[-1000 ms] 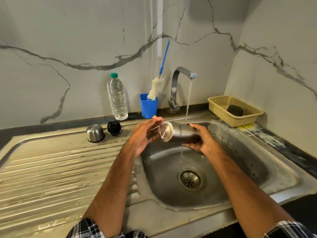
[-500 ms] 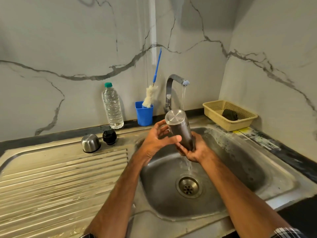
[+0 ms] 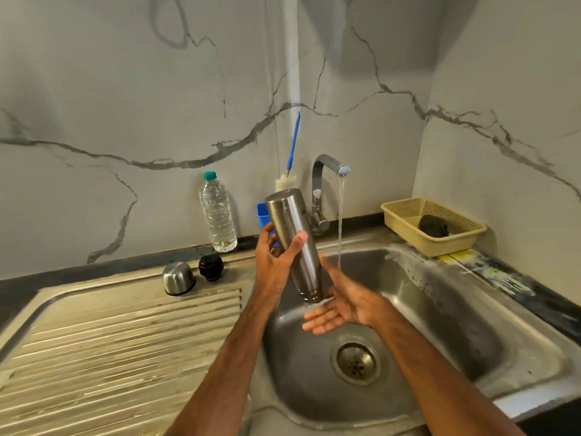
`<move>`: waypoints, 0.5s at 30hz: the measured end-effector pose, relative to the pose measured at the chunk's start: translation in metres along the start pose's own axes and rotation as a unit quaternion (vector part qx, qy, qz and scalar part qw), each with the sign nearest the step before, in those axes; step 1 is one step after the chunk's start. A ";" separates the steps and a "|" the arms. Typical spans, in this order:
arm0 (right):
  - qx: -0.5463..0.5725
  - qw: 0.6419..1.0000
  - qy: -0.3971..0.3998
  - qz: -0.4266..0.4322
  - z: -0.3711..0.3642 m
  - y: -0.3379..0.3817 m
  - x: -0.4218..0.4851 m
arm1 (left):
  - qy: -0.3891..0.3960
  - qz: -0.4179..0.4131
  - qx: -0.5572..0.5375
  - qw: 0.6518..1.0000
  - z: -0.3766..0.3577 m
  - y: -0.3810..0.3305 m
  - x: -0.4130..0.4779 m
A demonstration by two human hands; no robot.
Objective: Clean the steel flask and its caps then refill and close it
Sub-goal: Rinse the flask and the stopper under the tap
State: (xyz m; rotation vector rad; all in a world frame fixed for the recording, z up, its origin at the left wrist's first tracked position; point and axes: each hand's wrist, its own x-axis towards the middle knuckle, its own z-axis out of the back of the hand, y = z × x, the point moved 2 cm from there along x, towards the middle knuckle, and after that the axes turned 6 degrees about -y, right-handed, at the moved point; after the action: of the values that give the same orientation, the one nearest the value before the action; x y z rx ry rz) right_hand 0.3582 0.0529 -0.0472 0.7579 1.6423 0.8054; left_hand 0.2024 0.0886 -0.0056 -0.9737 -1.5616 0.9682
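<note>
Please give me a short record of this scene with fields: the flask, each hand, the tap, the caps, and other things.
flask: upside down, tilted, uncapped, mouth over the sink
left hand: grips the flask body
right hand: open, palm up under the mouth
tap: running, stream falls beside the flask
caps: steel cap and black cap, side by side on the drainboard
other: bottle, brush, basket by the wall

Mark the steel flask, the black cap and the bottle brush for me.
steel flask (image 3: 289, 221), head view, upper body below its upturned base
black cap (image 3: 211, 267), head view, centre of the cap
bottle brush (image 3: 294, 140), head view, middle of the blue handle
</note>
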 end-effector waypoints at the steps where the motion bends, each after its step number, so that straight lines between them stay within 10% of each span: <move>1: -0.031 0.999 -0.025 0.012 0.002 0.000 0.000 | 0.000 0.005 0.000 1.000 -0.003 -0.001 0.003; 15: -0.077 0.913 -0.223 0.333 0.028 0.029 0.004 | 0.080 0.208 -0.019 0.975 -0.056 0.045 -0.023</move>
State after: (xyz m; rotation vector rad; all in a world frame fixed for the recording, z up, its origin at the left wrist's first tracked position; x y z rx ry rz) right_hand 0.3872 0.0756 -0.0301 1.3076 0.8886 1.1180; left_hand 0.2666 0.0892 -0.0457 -1.4079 -1.2693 1.1158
